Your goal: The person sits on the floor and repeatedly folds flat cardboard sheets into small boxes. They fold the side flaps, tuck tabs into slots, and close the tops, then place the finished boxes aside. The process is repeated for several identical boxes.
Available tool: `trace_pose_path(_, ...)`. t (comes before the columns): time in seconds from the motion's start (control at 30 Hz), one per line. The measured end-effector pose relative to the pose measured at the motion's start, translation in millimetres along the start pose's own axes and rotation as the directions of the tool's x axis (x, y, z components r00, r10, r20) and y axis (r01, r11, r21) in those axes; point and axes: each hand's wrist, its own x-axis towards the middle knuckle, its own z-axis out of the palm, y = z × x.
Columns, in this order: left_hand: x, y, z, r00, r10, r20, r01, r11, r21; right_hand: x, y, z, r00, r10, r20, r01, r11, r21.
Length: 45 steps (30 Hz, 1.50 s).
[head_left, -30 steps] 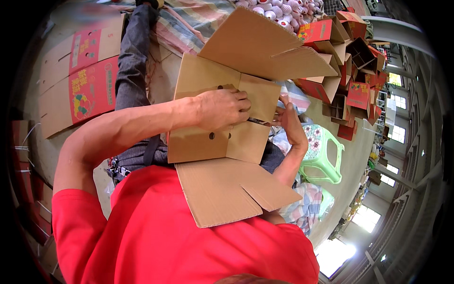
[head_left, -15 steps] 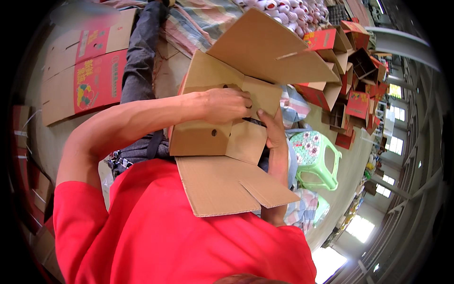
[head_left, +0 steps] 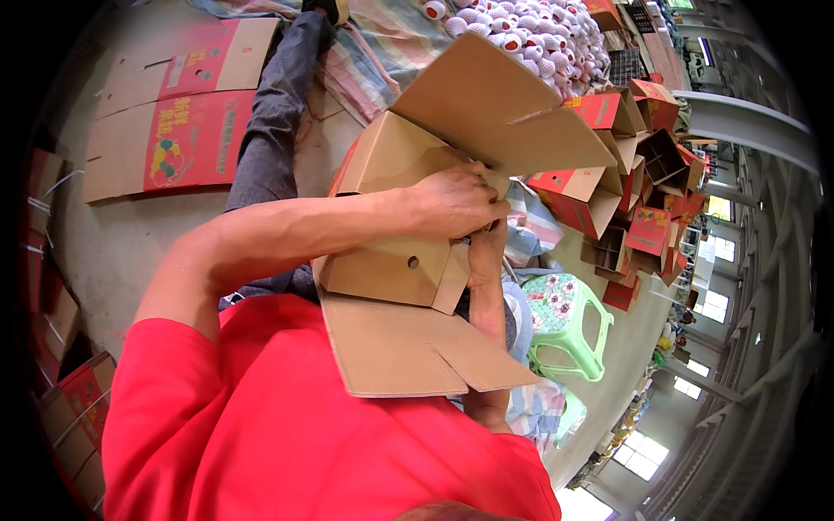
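Note:
An unfolded-out cardboard box [head_left: 373, 271] rests on my lap, brown inside, with round holes in its walls. One broad slotted flap [head_left: 512, 95] sticks out at the far side and another slotted flap [head_left: 408, 352] lies towards my chest. My left hand [head_left: 458, 201] reaches across the box, its fingers curled on the short flaps at the right end. Close against it, my right hand [head_left: 486, 253] grips the same end from the outside, fingers partly covered. The two hands meet there, and the spot between their fingertips is hidden.
Flattened red-and-brown cartons [head_left: 174, 143] lie on the floor at the left. Opened boxes [head_left: 638, 187] are heaped at the right, beyond a green stool [head_left: 569, 326]. Fruit in white foam nets [head_left: 539, 39] is piled at the far side, by a striped sheet [head_left: 391, 52].
My left hand has shifted right, onto the box's end beside my right hand. The short end flaps are bent further inward. The whole view has also shifted slightly.

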Motion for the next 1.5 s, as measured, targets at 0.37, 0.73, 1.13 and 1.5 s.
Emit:
trace_pose_path(0.37, -15, 11, -29, 0.978, -0.2, 0.051, 0.203, 0.977, -0.064, -8, -2, 7, 1.0, 0.014, -0.005, -0.014, 0.99, -0.14)
trace_pose_path(0.73, -84, 48, -62, 0.69, -0.695, -0.202, 0.689, 0.716, -0.107, -8, 0, 18, 0.996, -0.032, -0.082, 0.017, 0.984, -0.178)
trace_pose_path(1.13, -55, 40, -31, 0.85, -0.526, 0.013, 0.516, 0.839, 0.171, 6, 76, 20, 0.939, -0.341, 0.043, 0.266, 0.641, -0.72)
trace_pose_path(1.5, -115, -2, 45, 0.913, -0.394, 0.109, 0.409, 0.886, -0.219, 4, 80, 22, 0.877, -0.453, 0.159, 0.311, 0.285, -0.907)
